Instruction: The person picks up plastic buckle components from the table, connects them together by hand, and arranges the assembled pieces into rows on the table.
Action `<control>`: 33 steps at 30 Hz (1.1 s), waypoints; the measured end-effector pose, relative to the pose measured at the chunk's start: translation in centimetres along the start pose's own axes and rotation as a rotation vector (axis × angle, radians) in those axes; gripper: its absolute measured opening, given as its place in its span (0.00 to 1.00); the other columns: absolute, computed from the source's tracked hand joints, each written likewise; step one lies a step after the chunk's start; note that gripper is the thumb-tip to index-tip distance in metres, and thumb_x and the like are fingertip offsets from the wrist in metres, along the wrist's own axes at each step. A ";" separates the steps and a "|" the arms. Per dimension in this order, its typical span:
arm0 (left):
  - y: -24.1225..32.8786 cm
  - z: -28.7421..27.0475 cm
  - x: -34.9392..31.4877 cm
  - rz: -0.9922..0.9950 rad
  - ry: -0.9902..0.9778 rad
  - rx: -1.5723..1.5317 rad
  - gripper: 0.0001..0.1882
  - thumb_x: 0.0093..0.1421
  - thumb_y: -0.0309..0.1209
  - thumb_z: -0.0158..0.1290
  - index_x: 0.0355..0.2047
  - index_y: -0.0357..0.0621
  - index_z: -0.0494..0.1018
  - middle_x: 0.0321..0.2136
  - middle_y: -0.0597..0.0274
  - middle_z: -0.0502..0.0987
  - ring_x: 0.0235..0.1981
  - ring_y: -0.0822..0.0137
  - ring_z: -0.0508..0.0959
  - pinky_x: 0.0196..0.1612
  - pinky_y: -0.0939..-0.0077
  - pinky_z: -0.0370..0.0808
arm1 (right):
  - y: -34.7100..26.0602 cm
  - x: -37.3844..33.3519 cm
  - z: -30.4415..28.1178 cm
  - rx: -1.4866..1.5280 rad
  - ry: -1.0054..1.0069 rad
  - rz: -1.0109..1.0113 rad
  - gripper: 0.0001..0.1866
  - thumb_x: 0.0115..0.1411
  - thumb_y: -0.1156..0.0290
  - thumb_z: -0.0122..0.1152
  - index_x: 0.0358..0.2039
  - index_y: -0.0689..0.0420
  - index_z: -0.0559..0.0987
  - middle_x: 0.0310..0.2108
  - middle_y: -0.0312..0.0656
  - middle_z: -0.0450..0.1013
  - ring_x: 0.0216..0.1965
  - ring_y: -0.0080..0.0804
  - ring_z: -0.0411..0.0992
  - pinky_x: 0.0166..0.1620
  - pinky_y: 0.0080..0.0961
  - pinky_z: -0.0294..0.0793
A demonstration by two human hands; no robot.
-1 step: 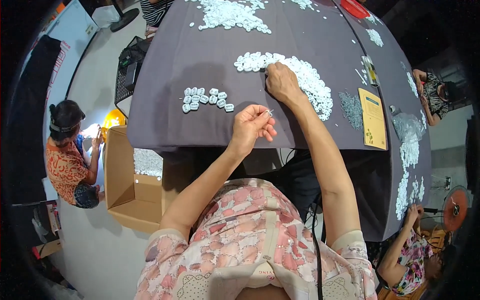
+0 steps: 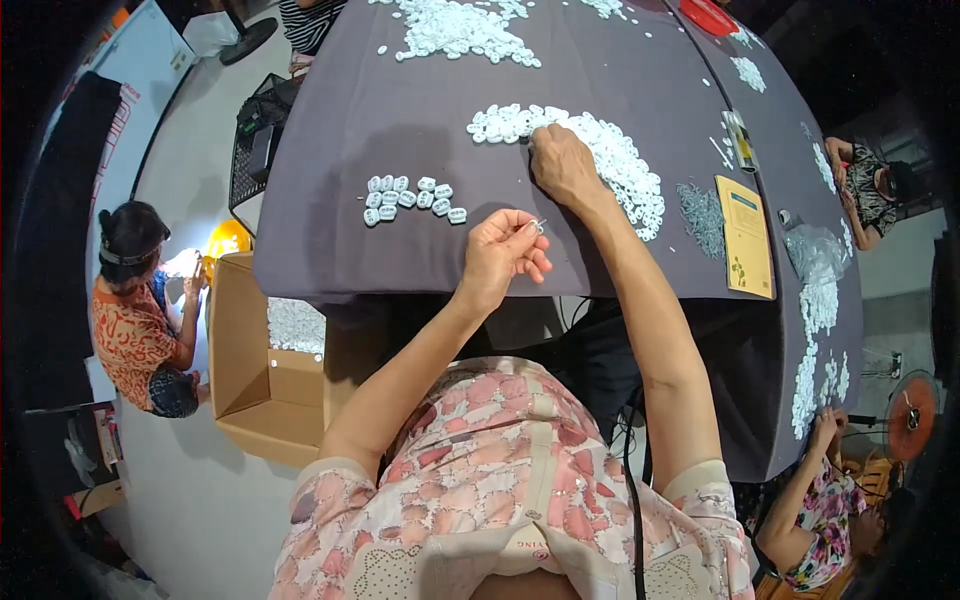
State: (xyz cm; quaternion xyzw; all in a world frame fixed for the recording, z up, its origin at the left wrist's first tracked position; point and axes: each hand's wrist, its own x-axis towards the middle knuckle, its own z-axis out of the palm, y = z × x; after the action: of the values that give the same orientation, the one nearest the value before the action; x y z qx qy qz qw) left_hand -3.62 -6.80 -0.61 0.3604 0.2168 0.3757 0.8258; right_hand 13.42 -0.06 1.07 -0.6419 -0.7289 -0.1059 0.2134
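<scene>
My left hand [image 2: 497, 258] is held palm up near the table's front edge. Its thumb and forefinger pinch a small, thin, shiny piece [image 2: 541, 226], too small to name. My right hand [image 2: 564, 166] is bent down at the inner edge of a curved pile of white oval plastic pieces [image 2: 630, 180]. Its fingers are curled together with their tips hidden, so what they grip cannot be made out. To the left, several white oval pieces with dark markings [image 2: 408, 198] stand in loose rows on the dark tablecloth [image 2: 330, 250].
Grey small metal parts [image 2: 703, 220] lie beside a yellow booklet [image 2: 745, 237] on the right. A larger white heap [image 2: 465, 35] lies farther back. An open cardboard box [image 2: 240, 350] with white pieces stands left of the table. Other people sit left and right.
</scene>
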 end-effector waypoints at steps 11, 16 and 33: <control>-0.2 0.8 -0.2 0.025 0.107 0.091 0.04 0.61 0.25 0.47 0.34 0.37 0.69 0.24 0.64 0.71 0.16 0.77 0.71 0.14 0.86 0.62 | -3.7 -8.0 -5.1 1.401 0.092 0.760 0.09 0.56 0.74 0.58 0.37 0.63 0.77 0.25 0.35 0.73 0.21 0.17 0.69 0.23 0.11 0.67; -0.2 1.2 -0.2 0.044 0.164 0.175 0.04 0.61 0.25 0.47 0.33 0.37 0.69 0.22 0.64 0.71 0.15 0.78 0.69 0.13 0.87 0.62 | -4.5 -10.6 -5.0 1.596 0.091 0.815 0.10 0.57 0.76 0.57 0.40 0.63 0.76 0.30 0.41 0.75 0.27 0.22 0.75 0.28 0.14 0.75; 0.3 1.9 -0.6 0.038 0.170 0.273 0.06 0.60 0.27 0.48 0.32 0.35 0.69 0.19 0.63 0.71 0.14 0.79 0.68 0.13 0.88 0.62 | -5.6 -10.9 -4.4 1.472 0.161 0.721 0.10 0.56 0.77 0.58 0.39 0.64 0.76 0.28 0.38 0.75 0.26 0.19 0.73 0.27 0.13 0.74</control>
State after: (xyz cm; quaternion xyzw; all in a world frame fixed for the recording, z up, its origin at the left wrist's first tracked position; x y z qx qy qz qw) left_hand -2.95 -7.95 0.88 0.4402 0.3278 0.3877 0.7406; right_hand 9.58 -12.49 0.75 -0.5229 -0.3435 0.4282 0.6521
